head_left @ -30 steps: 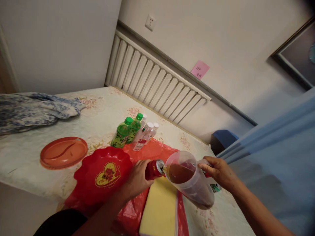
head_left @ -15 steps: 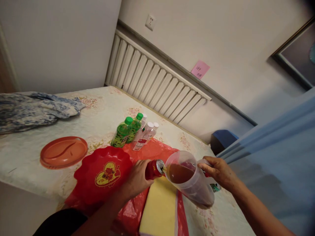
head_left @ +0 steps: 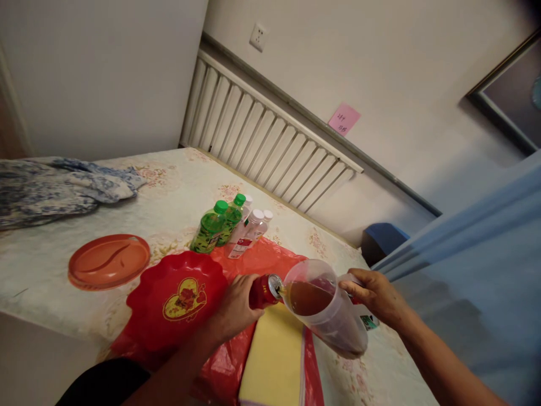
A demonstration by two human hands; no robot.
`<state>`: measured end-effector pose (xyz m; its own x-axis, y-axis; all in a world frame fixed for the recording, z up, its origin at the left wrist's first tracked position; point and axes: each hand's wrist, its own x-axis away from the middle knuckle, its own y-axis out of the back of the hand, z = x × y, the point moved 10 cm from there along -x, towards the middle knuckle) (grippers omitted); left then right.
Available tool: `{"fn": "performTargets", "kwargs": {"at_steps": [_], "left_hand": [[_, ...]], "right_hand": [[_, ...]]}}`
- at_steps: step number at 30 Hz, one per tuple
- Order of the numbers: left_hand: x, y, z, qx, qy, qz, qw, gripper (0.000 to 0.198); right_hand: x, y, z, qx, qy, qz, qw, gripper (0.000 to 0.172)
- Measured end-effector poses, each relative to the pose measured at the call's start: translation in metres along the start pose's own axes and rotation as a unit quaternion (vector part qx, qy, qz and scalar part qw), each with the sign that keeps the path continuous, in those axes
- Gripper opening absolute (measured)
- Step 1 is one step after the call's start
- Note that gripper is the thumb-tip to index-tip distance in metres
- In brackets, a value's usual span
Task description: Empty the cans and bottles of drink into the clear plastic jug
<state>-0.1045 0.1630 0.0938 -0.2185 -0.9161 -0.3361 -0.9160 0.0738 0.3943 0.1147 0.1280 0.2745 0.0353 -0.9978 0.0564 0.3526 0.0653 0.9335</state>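
My left hand point(head_left: 234, 307) is wrapped round a red drink can point(head_left: 264, 290), tipped on its side with its mouth over the rim of a clear plastic pitcher point(head_left: 325, 310). Brown liquid runs from the can into the pitcher, which holds a pool of the same brown drink. My right hand point(head_left: 374, 299) grips the pitcher's handle and steadies it on the table. A yellow pad point(head_left: 274, 361) lies on a red plastic bag point(head_left: 270, 256) just below the can.
A red scalloped tray point(head_left: 175, 299) and an orange plate point(head_left: 109, 262) lie to the left on the flowered tablecloth point(head_left: 177, 192). Green-capped bottles point(head_left: 211, 228) and white-capped bottles point(head_left: 249, 231) stand behind. A blue patterned cloth point(head_left: 54, 189) lies far left. A radiator point(head_left: 262, 141) lines the wall.
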Motion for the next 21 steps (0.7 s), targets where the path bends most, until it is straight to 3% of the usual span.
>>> {"fn": "performTargets", "kwargs": {"at_steps": [21], "left_hand": [[-0.0005, -0.0033, 0.0024, -0.004, 0.004, 0.003, 1.0, 0.06]], "right_hand": [[-0.0004, 0.0011, 0.0003, -0.007, 0.005, -0.004, 1.0, 0.047]]}}
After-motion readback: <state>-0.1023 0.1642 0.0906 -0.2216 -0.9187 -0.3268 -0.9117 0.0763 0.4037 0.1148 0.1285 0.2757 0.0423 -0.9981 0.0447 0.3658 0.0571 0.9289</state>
